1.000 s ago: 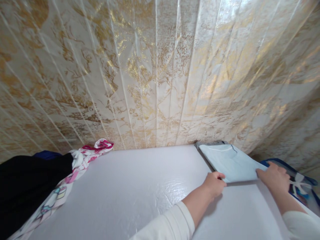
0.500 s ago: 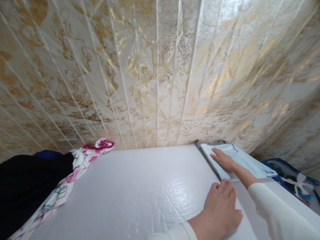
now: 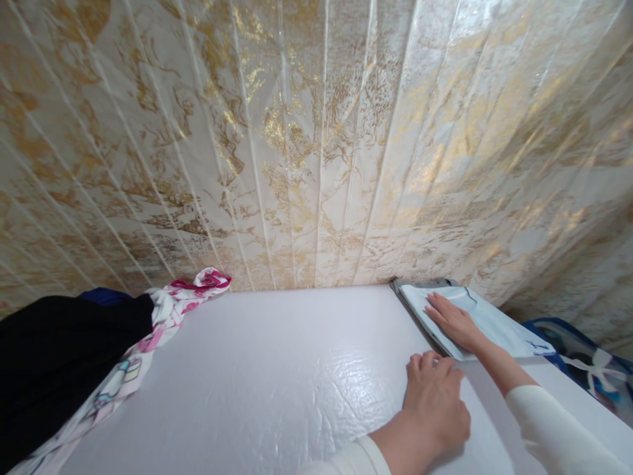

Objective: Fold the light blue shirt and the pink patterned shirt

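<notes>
My right hand (image 3: 453, 323) lies flat, fingers stretched out, on a folded light blue shirt (image 3: 499, 330) at the right side of the white surface. Beneath that shirt, the edge of a grey folded garment (image 3: 420, 323) shows along the left and back. My left hand (image 3: 435, 399) is just in front of the pile's near left corner. Its fingers are bent but apart, with the tips at or close to the garment edge, and no cloth shows between them.
A black garment (image 3: 64, 369) and a white and pink printed cloth (image 3: 128, 369) lie at the left. Behind the white tabletop (image 3: 277, 369) hangs a gold-patterned curtain (image 3: 316, 165). A blue-edged clear bag (image 3: 583, 349) sits at the far right.
My left hand has shifted slightly left along the near corner of the pile, its fingers spreading a little. My right hand stays flat on the light blue shirt. The view has shifted slightly.
</notes>
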The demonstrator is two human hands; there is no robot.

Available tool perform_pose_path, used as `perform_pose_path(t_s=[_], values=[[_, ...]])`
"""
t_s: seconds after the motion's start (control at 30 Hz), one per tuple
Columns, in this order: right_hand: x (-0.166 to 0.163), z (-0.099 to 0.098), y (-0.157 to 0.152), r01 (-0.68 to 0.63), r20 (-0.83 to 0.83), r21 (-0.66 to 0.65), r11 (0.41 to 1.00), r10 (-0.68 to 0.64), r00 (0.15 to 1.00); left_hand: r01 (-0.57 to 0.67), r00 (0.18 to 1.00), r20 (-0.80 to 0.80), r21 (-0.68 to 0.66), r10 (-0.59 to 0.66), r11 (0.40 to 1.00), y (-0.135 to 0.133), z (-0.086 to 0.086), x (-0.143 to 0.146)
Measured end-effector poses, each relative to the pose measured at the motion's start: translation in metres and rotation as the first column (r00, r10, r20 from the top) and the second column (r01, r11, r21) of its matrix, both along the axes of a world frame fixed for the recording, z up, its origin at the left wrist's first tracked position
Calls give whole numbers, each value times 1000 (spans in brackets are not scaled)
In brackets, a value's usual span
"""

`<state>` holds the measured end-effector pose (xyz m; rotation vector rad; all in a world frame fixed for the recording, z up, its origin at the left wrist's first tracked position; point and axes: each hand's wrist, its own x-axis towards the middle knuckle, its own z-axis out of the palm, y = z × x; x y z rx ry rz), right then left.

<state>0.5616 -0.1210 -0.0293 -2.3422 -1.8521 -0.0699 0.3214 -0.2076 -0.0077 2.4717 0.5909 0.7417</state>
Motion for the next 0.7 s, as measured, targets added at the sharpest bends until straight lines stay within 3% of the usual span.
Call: perform_pose_path(t_s=[0.13,0.27,0.43,0.53,0.7], values=[[-2,-5,-5,7,-8,3,1000,-7,1000,32,999,-9,35,-32,999,-1,-2,2],[-2,7,-9,-45,-30,39,998,46,998,-18,997,-71,-3,18,1000,-2,1,3],[19,21,-60,-295,-62,94,951,302,951,-70,994,-85,-28,67,997,-1,3,5],[29,14,-92,-443,-23,104,891,447,894,-51,996,-74,2,51,999,0,1,7],[24,0,-98,-476,139,180,861,457,879,-36,994,-102,9,37,999,-1,-1,10]])
